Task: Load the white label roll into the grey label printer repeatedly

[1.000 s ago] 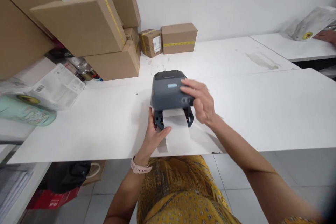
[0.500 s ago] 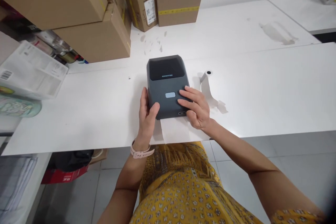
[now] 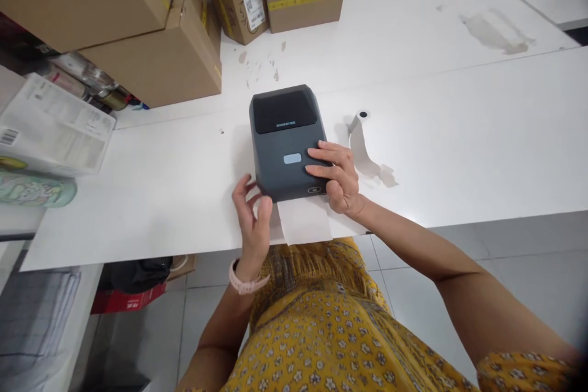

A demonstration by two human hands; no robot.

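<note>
A dark grey printer (image 3: 287, 174) with a glossy black window and a light blue button stands near the table's front edge. White paper (image 3: 304, 220) comes out from under its front and reaches the edge. Beside the printer's front left corner is my left hand (image 3: 252, 220), fingers apart and curved, holding nothing. My right hand (image 3: 337, 177) rests on the printer's right side, two fingers lying on its top and the others bent at the side. A small paper roll (image 3: 362, 115) with a loose crumpled strip lies to the right.
Cardboard boxes (image 3: 156, 67) are stacked at the back left, and two smaller taped boxes (image 3: 305, 3) stand behind the printer. A white carton (image 3: 68, 125) and a green bottle (image 3: 39, 188) are at the far left. The white table (image 3: 151, 196) has stains.
My left hand has come off the printer's left side and moved down toward its front corner, its fingers now apart. My right hand stays on the printer. The whole view has shifted slightly.
</note>
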